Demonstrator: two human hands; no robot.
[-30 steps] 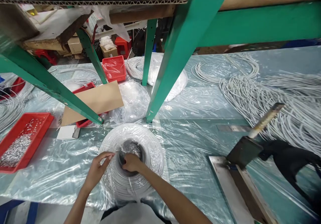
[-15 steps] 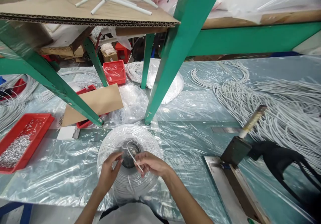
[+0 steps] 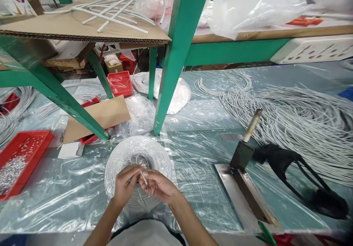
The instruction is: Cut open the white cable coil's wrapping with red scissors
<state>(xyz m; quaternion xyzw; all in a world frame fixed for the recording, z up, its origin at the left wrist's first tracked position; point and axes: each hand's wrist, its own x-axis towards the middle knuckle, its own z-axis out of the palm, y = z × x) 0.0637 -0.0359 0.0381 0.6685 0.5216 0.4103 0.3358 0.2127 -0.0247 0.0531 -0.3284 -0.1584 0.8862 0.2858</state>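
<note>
My left hand (image 3: 125,183) and right hand (image 3: 158,185) both pinch the white wire end (image 3: 143,177) above the coil (image 3: 162,157); I judge a slack grip could let it whip loose.

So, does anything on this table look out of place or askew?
Yes. A cardboard sheet lies tilted over a red bin, hiding most of it. On the right, loose cable sprawls in a tangled heap, unlike the neat coil whose end the left hand and right hand pinch. Nothing looks spilled.
</note>
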